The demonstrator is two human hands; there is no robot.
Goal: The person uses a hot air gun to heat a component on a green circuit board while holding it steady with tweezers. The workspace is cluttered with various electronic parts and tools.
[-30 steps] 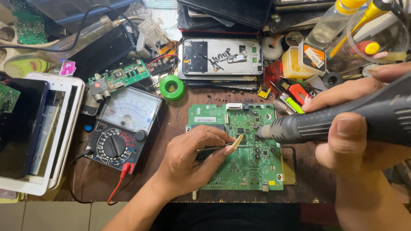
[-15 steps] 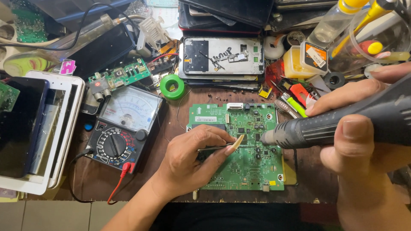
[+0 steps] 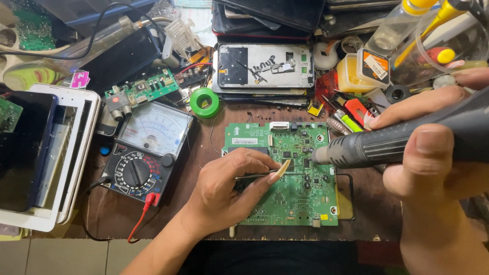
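Two grips share the job: the left hand (image 3: 224, 191) pinches thin tweezers (image 3: 265, 175) shut, tips resting on the green circuit board (image 3: 293, 198) just beyond the thumb. The right hand (image 3: 433, 168) is clenched around the hot-air tool (image 3: 387, 145), nozzle just past the tweezer tips. Best to brace both wrists and aim heat only there, away from the multimeter (image 3: 145, 153).

Cluttered dark wooden workbench (image 3: 372, 203), pale tiled floor (image 3: 61, 257) below, even light.

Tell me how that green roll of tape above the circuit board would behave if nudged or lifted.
The green ring-shaped tape roll lies flat on the brown wooden table, so a nudge would probably slide it rather than roll it. Small and hollow, it likely lifts lightly. Stood on edge, it could roll.
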